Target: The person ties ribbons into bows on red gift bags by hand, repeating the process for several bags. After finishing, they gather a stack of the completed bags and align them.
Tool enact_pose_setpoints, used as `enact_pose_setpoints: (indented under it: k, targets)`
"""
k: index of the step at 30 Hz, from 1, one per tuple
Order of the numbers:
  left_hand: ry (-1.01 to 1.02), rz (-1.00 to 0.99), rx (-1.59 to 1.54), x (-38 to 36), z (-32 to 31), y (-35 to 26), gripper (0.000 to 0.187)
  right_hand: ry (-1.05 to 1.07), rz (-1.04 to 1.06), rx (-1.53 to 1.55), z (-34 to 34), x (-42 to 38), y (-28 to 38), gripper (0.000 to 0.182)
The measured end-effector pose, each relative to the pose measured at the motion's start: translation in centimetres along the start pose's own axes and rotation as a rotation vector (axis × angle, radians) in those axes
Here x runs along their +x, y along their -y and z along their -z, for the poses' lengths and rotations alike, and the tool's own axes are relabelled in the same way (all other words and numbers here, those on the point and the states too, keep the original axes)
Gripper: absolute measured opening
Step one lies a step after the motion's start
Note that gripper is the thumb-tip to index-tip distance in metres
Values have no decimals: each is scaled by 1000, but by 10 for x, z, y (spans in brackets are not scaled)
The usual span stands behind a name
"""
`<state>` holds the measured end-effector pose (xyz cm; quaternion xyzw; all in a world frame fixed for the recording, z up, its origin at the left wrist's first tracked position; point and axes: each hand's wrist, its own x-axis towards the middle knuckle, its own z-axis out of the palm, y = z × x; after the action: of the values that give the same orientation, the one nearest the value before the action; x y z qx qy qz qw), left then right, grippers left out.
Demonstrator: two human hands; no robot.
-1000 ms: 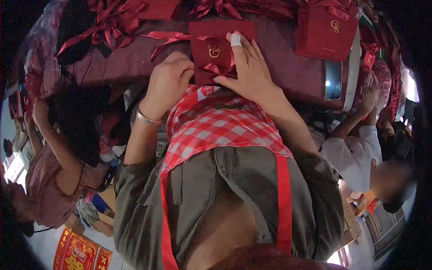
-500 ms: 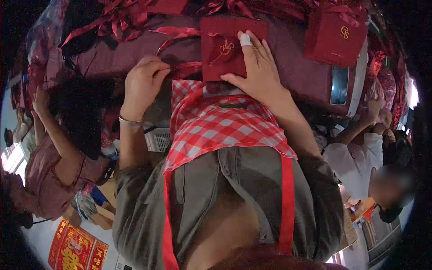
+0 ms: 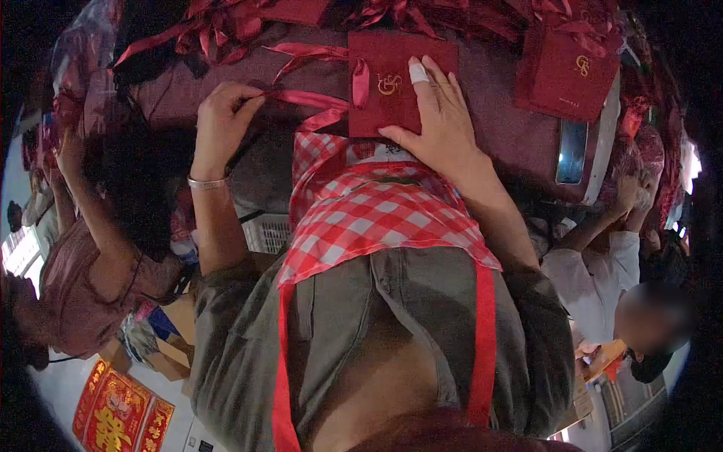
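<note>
A dark red gift bag or folder [image 3: 380, 109] with a gold printed logo lies flat in front of me. My right hand [image 3: 446, 113] rests palm down on its right part, fingers stretched and spread, with white tape around one fingertip. Through the left side of the bag runs a shiny red ribbon [image 3: 312, 99], with one loop showing beside the logo. My left hand [image 3: 226, 120] pinches a ribbon end between thumb and fingers, left of the bag, the strip stretched towards it. Another ribbon tail [image 3: 301, 53] lies loose above.
A stack of similar red bags [image 3: 568, 75] lies to the right, beside a phone [image 3: 571, 152]. Loose ribbons [image 3: 218, 34] are heaped at the far side of the covered table [image 3: 497, 75]. One person [image 3: 98, 279] works at the left, another [image 3: 595, 282] at the right.
My left hand has moved slightly left and up, drawing the ribbon out straighter. On the bag, the thin twisted ribbon now shows as a wider, flat loop. My right hand stays on the bag.
</note>
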<state>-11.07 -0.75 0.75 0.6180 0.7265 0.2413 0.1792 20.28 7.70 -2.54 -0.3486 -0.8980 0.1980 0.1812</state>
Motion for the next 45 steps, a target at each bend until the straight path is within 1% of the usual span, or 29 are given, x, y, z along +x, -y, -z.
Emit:
enact_pose_setpoints:
  k: [1, 3, 4, 5, 7, 8, 9, 12, 16, 18, 19, 21, 22, 24, 25, 26, 27, 29, 30, 31, 33, 34, 36, 37, 39, 40, 41, 43, 45]
  targets:
    - [-6, 2, 2, 2, -3, 0, 13, -1, 7, 1, 0, -1, -1, 92]
    - [-107, -50, 50, 7, -11, -6, 18, -12, 16, 2, -2, -2, -3, 90]
    - [-110, 2, -38, 11, -15, -11, 22, -14, 21, -1, -3, -2, -4, 90]
    - [-116, -1, -38, 12, -20, -16, 22, -23, 32, -9, -5, -4, -6, 90]
    - [-247, -99, 20, 14, -32, -25, 22, -34, 46, -22, -3, -4, -5, 89]
    - [-305, -64, 118, 15, -40, -28, 21, -31, 37, -24, -2, -3, -4, 87]
    - [-306, -63, 117, 16, -46, -27, 21, -26, 28, -25, -2, -3, -3, 85]
    - [-444, -243, 171, 19, -60, -21, 13, -15, 42, -61, -2, -5, -4, 83]
    - [-421, -251, 173, 17, -56, -16, 11, -5, 48, -67, -1, -6, -5, 83]
    - [-354, -192, 171, 15, -49, -10, 12, 18, 54, -93, -2, -4, -5, 84]
    - [-369, -248, 173, 18, -50, -6, 12, 12, 56, -96, -2, -4, -6, 84]
    - [-377, -229, 158, 15, -49, -6, 12, 48, 73, -58, 1, -4, -4, 86]
    - [-384, -210, 135, 17, -49, -8, 11, 146, 71, -92, 7, -3, -1, 86]
    - [-387, -207, 104, 16, -47, -11, 10, 194, 112, -99, 11, -4, 0, 83]
    - [-393, -207, 78, 15, -47, -11, 10, 221, 132, -87, 13, -3, 0, 77]
    - [-375, -167, 60, 13, -47, -9, 10, 216, 156, -102, 12, -6, -1, 74]
    - [-391, -178, 51, 12, -46, -11, 10, 213, 181, -113, 14, -8, -1, 71]
    - [-432, -162, -95, 10, -44, -11, 10, 239, 218, -116, 28, -8, 3, 62]
    - [-424, -153, -53, 8, -48, 1, 10, 240, 245, -100, 35, -9, 3, 59]
    - [-435, -152, -58, 10, -47, -1, 10, 156, 296, -114, 53, -4, 9, 47]
    - [-442, -168, -61, 10, -45, -5, 10, -8, 373, -71, 73, -2, 3, 37]
    - [-452, -170, -64, 11, -47, -4, 10, -200, 467, -67, 85, 4, -1, 33]
    - [-485, -206, -114, 11, -52, -2, 10, -375, 369, -189, 116, 7, 1, 37]
    - [-495, -209, -115, 11, -53, -3, 10, -334, 182, -270, 129, 9, 0, 41]
    - [-499, -209, 69, 10, -52, -4, 9, -613, 319, -240, 147, 36, -19, 40]
    - [-507, -200, 73, 10, -52, -4, 9, -607, 279, -306, 164, 49, -20, 39]
    - [-517, -194, 23, 12, -53, -4, 8, -593, 164, -308, 169, 62, -39, 31]
    - [-541, -182, -74, 11, -54, -9, 7, -521, -39, -365, 191, 88, -67, 30]
    - [-526, -123, -84, 11, -57, -12, 6, -564, 45, -192, 197, 118, -101, 34]
